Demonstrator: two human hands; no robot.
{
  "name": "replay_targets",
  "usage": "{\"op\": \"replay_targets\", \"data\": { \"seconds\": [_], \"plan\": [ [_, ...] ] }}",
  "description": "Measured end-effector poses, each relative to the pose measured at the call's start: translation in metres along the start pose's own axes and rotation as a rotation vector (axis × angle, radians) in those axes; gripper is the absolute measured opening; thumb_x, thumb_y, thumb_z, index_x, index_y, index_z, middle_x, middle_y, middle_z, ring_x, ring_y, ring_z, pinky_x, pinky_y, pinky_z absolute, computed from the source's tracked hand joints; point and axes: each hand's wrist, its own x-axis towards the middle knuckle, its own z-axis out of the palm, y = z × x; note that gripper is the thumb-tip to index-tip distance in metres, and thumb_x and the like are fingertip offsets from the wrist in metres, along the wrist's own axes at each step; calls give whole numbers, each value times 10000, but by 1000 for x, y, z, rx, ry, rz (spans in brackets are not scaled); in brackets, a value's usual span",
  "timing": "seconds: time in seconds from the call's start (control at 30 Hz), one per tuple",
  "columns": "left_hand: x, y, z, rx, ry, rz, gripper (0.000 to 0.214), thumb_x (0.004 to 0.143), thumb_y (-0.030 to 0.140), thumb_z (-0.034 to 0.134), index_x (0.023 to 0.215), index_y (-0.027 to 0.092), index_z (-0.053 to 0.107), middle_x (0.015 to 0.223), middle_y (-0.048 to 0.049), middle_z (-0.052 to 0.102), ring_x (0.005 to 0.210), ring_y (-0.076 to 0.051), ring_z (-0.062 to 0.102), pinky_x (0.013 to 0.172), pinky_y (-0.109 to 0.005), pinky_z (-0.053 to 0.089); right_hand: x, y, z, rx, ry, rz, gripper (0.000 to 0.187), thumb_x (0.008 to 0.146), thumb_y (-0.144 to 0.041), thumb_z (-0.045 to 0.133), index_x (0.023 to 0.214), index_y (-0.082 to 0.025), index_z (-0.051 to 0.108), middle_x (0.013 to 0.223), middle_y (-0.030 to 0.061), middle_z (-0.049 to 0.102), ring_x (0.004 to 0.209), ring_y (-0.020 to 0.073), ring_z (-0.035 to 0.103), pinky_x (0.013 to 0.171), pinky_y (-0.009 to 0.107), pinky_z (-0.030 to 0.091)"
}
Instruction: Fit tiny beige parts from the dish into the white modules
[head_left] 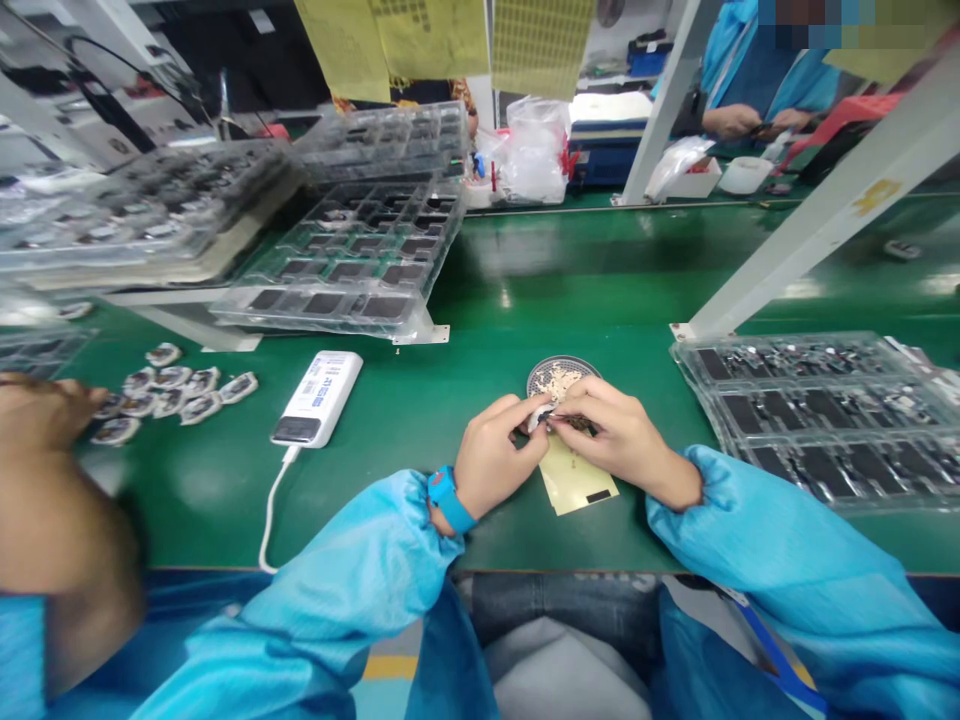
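White-rimmed part [538,418], small and curved, sat beside the round dish [534,376], above the glossy green surface [420,420]. Left hand [491,450] and right hand [622,435], angled inward, held it in narrow fingertip grip.

Around the power bank [319,398] itself we count one, with one white cable [271,515]. Left of it we make out about ten white-rimmed pieces [171,377] in a cluster and one co-worker's hand [41,410]. Right of it we count one left hand [491,450], one right hand [616,428], one piece between their fingers [537,418], one wristband [451,500] and one round dish [534,378]. Beyond it hang three yellow sheets [540,50].
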Motion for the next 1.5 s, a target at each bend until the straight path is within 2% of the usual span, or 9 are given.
{"op": "replay_targets", "data": {
  "seconds": [0.13, 0.23, 0.37, 0.5, 0.8, 1.0, 1.2, 1.37, 1.5],
  "plan": [
    [1, -2, -1, -8, -22, -38, 357, 878, 149, 604, 1207, 223, 722, 821, -2, 613, 698, -112, 541, 652, -232, 441, 1, 1, 0, 75, -75, 17, 78, 936, -188, 651, 1012, -204, 653, 957, 50, 626, 895, 175, 616, 769, 317, 517],
    [4, -6, -3, -66, -22, -75, 318, 890, 161, 596, 1169, 219, 735, 819, -5, 615, 697, -113, 551, 652, -234, 447, 2, 7, -6, 141, -39, 69, 63, 937, -236, 670, 987, -202, 652, 954, 49, 647, 894, 178, 623, 784, 321, 521],
    [8, -14, -4, -103, 6, -102, 309, 885, 158, 596, 1143, 242, 744, 818, -2, 614, 688, -111, 551, 656, -234, 451, 1, 20, -19, -33, -7, 241, 119, 981, -284, 603, 976, -195, 682, 943, 59, 657, 879, 192, 626, 787, 338, 514],
    [14, -21, -5, -138, 28, -137, 291, 884, 170, 594, 1118, 237, 753, 849, -13, 653, 677, -113, 527, 625, -232, 430, 0, 24, -24, -118, 18, 291, 153, 984, -295, 586, 978, -195, 701, 915, 61, 667, 842, 196, 629, 752, 342, 508],
    [17, -12, 3, -249, -25, -191, 267, 857, 202, 619, 1080, 184, 765, 887, -30, 720, 629, -111, 480, 573, -230, 391, 0, 8, -5, 38, 50, 84, 182, 919, -250, 667, 1101, -253, 675, 1052, 44, 689, 991, 194, 657, 817, 322, 541],
    [15, -8, 6, -291, -40, -192, 260, 857, 207, 625, 1075, 174, 763, 893, -38, 724, 642, -120, 513, 585, -238, 412, -1, 7, -3, 56, 71, 95, 82, 904, -196, 640, 974, -232, 665, 967, 30, 689, 923, 178, 659, 797, 308, 532],
    [17, -8, 7, -460, -58, -233, 272, 875, 262, 647, 1105, 160, 752, 1032, -74, 753, 843, -184, 661, 751, -278, 522, 1, 3, -1, 232, 194, 352, 93, 872, -280, 689, 865, -198, 648, 886, 32, 689, 777, 161, 659, 695, 279, 528],
    [63, -20, 14, -279, -31, -151, 302, 922, 242, 587, 1181, 145, 709, 1075, -89, 754, 896, -182, 693, 814, -285, 554, -2, 15, -5, 370, 259, 643, 280, 859, -449, 707, 913, -180, 650, 788, 34, 695, 661, 168, 659, 582, 263, 505],
    [128, -48, 4, -76, 22, -196, 283, 902, 166, 584, 1146, 107, 714, 1039, -140, 753, 970, -239, 697, 929, -380, 535, -4, 25, -10, 255, 267, 632, 306, 877, -473, 685, 942, -174, 688, 813, 51, 704, 671, 181, 643, 583, 282, 490]
  ]
}}
